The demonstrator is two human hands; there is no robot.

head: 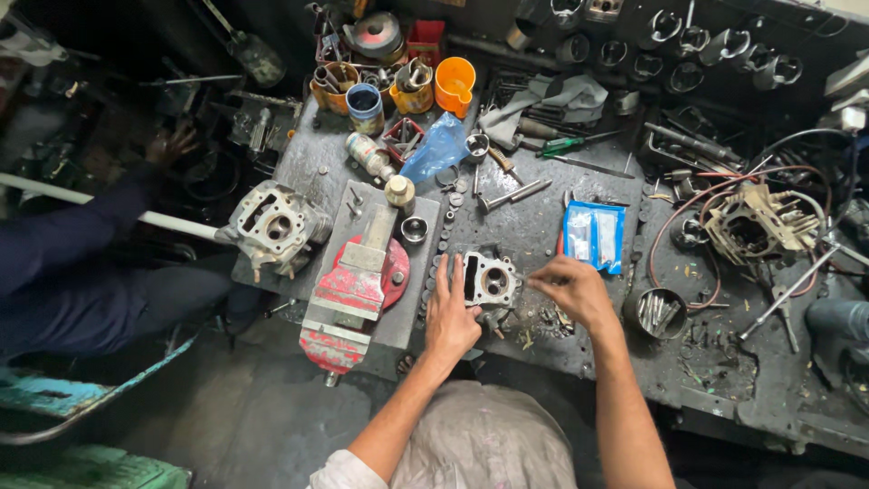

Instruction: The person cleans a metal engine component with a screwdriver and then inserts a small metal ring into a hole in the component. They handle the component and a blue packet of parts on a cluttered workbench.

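A small grey engine cylinder head [490,280] lies on the dark greasy workbench [543,213] near its front edge. My left hand [450,312] rests flat against the head's left side, fingers pointing away from me. Just right of the head, my right hand [573,288] has its fingertips pinched together; whether a small part is between them I cannot tell. A blue and white plastic packet [594,234] lies just beyond my right hand.
A red bench vise [355,290] stands left of my hands. Another cylinder head [272,225] sits at the bench's left edge, a finned one [756,226] at right. A tin of bolts [654,312], orange cups [453,85], screwdrivers and loose parts crowd the bench. Another person in dark clothes [81,263] is at left.
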